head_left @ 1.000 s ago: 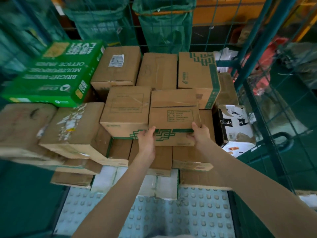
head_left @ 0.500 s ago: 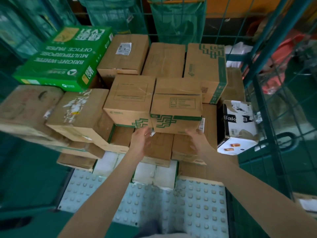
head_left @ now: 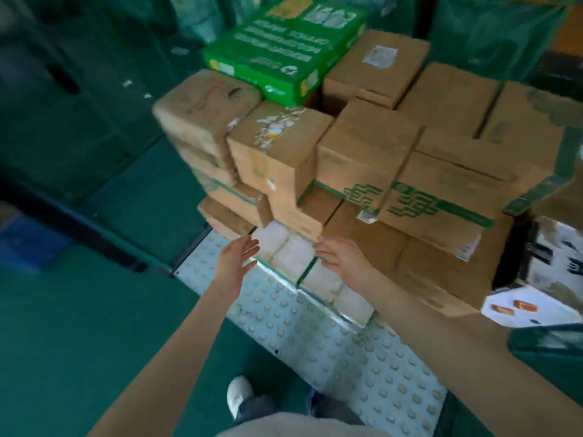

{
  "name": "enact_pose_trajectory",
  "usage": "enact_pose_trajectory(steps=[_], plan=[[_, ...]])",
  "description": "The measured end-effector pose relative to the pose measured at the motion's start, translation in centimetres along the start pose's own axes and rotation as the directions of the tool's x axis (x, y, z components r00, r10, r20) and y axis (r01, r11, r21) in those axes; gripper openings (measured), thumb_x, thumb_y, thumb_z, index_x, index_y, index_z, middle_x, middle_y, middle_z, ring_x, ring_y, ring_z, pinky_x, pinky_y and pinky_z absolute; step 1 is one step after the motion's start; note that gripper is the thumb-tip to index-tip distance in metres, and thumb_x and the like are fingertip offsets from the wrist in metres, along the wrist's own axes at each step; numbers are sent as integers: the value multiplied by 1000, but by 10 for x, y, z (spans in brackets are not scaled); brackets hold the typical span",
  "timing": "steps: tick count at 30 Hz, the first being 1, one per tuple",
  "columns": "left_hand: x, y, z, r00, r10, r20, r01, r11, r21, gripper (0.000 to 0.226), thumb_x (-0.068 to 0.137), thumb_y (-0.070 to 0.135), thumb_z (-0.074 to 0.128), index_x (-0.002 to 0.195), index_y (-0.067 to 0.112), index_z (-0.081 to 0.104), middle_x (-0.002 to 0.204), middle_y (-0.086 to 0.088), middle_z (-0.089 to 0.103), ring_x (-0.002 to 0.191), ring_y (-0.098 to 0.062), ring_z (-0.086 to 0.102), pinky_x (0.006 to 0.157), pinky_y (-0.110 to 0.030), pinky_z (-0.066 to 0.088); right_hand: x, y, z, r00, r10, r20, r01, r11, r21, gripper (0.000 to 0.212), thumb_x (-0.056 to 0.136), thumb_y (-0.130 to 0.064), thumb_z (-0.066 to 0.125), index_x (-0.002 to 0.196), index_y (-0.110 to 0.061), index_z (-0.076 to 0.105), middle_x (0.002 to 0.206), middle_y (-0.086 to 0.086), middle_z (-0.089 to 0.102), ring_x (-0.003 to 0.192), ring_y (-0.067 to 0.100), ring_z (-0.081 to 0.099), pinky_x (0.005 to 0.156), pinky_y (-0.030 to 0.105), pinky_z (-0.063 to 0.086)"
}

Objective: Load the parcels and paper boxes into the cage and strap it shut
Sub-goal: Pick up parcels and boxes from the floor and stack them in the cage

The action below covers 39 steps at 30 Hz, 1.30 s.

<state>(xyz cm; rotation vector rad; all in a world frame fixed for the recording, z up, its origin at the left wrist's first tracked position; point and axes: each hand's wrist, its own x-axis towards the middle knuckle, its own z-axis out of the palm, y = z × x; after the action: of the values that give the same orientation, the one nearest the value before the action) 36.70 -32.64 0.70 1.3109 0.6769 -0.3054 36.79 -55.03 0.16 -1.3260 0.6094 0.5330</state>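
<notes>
One green paper box, lettering blurred

left hand: extended forward, fingers straight, nothing held | right hand: extended, fingers loosely spread, nothing gripped

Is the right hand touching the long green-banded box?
Apart. Head view: right hand sits lower, a plain brown box face showing between it and the green-banded box.
</notes>
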Motion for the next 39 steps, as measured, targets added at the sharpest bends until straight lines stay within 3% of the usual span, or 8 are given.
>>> enact_pose_trajectory(steps=[4, 7, 10, 15, 23, 30, 39], plan=[[-11, 4, -92, 995, -6, -103, -3, 997, -79, 29, 104, 18, 43, 127, 6, 56, 124, -8, 63, 118, -21, 58, 101, -39, 44, 6, 14, 93, 996, 22, 92, -16, 997, -73, 17, 100, -20, 55, 112, -8, 57, 119, 11, 63, 113, 25, 59, 98, 35, 44], [-20, 3, -174, 981, -11, -196, -17, 990, -137, 26, 105, 20, 41, 122, 7, 55, 123, -8, 63, 118, -21, 58, 97, -38, 45, 8, 35, 172, 986, 47, 161, -20, 986, -166, 16, 100, -20, 54, 112, -11, 58, 124, 14, 64, 119, 29, 58, 93, 34, 45], [-29, 5, -256, 955, -26, -294, -26, 985, -171, 23, 103, 22, 45, 116, 9, 58, 120, -8, 65, 111, -20, 61, 91, -36, 46, 6, 56, 256, 967, 80, 240, -19, 969, -247, 16, 100, -22, 54, 111, -13, 58, 117, 10, 64, 116, 27, 58, 93, 33, 44], [-40, 4, -377, 911, -47, -409, -45, 976, -212, 25, 101, 21, 46, 119, 10, 60, 121, -7, 66, 112, -19, 61, 97, -37, 46, 0, 94, 392, 931, 120, 345, 21, 924, -381, 11, 99, -23, 56, 104, -15, 61, 111, 7, 67, 110, 24, 60, 97, 35, 43], [-37, 11, -512, 815, -109, -569, -142, 915, -378, 29, 101, 21, 47, 122, 6, 58, 117, -9, 66, 111, -23, 62, 93, -35, 46, 8, 123, 560, 848, 214, 485, 88, 844, -528, 9, 98, -23, 56, 100, -17, 63, 106, 4, 70, 113, 25, 62, 102, 40, 45], [1, 52, -618, 696, -169, -698, -282, 830, -482, 16, 101, 21, 47, 98, 13, 60, 102, -5, 68, 104, -23, 64, 91, -34, 46, 46, 117, 707, 772, 279, 571, 170, 775, -609, 8, 97, -22, 56, 97, -17, 63, 109, 6, 69, 114, 25, 61, 99, 40, 46], [64, 124, -734, 604, -226, -764, -372, 769, -521, 23, 102, 21, 46, 113, 6, 58, 109, -8, 66, 107, -24, 63, 94, -34, 46, 107, 90, 885, 722, 362, 590, 235, 674, -701, 20, 98, -21, 56, 112, -10, 63, 117, 9, 69, 114, 24, 61, 99, 40, 47]])
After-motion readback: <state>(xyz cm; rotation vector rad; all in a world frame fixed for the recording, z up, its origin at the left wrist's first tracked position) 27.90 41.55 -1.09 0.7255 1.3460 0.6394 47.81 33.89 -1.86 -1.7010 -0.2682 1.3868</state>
